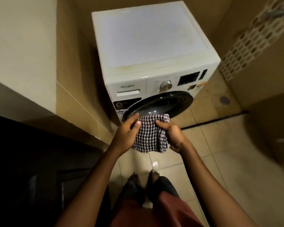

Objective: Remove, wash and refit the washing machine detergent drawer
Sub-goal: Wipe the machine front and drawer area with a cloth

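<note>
While bare feet (135, 177) stand on the beige tiled floor (220, 161), the left hand (125, 135) and right hand (173, 136) grip a folded black-and-white checked cloth (149, 135), thumbs pinching it from above. Beyond, the cloth overlaps the dark round door (159, 104) of the white front-loading washing machine (151, 40). Its white detergent drawer (127, 89) sits closed at the front panel's left end, near the silver dial (166, 85).

One head-worn wide-angle view, looking steeply down and forward, hands close beneath it, washing machine (154, 63) near in front, floor (211, 161) below
</note>
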